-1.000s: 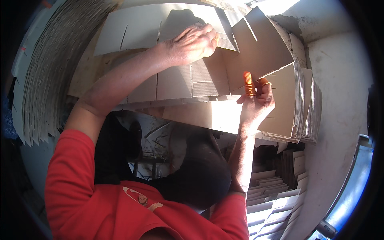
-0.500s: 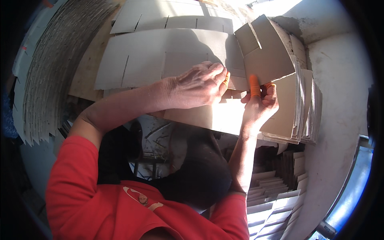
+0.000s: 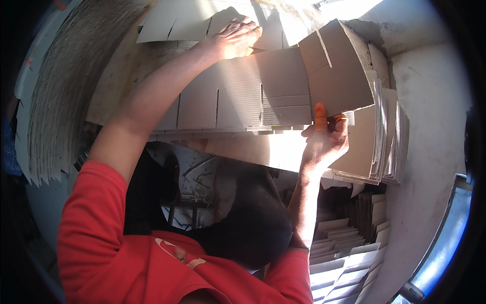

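Brown rectangular cardboard panel (image 3: 341,76) with one straight slot and a fold line lies tilted at the person's right, its near edge pinched in the right hand (image 3: 326,139), one finger, sheathed in ribbed orange, pressed along it and the others curled close. Bunched fingers of the left hand (image 3: 239,39) rest by the far edge of a grey, slotted cardboard strip (image 3: 238,91); whether they grip anything, I cannot tell. Beyond lies a pale slotted cardboard strip (image 3: 185,23). Around these are a light wooden table (image 3: 119,88), a brown cardboard stack (image 3: 357,152) beneath the panel, and a tall, grey-edged cardboard stack (image 3: 71,96) at far left.
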A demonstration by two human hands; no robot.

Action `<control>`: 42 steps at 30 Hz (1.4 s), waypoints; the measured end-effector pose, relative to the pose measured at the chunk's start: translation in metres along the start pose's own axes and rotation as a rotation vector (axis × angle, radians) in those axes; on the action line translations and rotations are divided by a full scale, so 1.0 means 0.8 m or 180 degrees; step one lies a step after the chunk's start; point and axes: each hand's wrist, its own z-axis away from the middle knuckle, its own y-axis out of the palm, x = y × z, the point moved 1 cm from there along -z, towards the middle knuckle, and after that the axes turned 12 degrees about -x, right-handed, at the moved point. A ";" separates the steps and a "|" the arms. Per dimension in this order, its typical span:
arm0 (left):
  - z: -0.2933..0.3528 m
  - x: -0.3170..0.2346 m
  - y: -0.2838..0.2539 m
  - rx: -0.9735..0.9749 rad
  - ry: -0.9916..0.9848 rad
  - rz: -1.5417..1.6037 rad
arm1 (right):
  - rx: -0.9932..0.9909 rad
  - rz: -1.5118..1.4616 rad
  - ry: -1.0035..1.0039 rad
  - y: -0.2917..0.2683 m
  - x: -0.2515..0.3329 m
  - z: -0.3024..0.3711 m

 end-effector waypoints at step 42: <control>0.009 -0.089 -0.234 -0.0094 -0.0132 0.0904 | 0.1528 0.2067 -0.2264 0.023 0.149 -0.037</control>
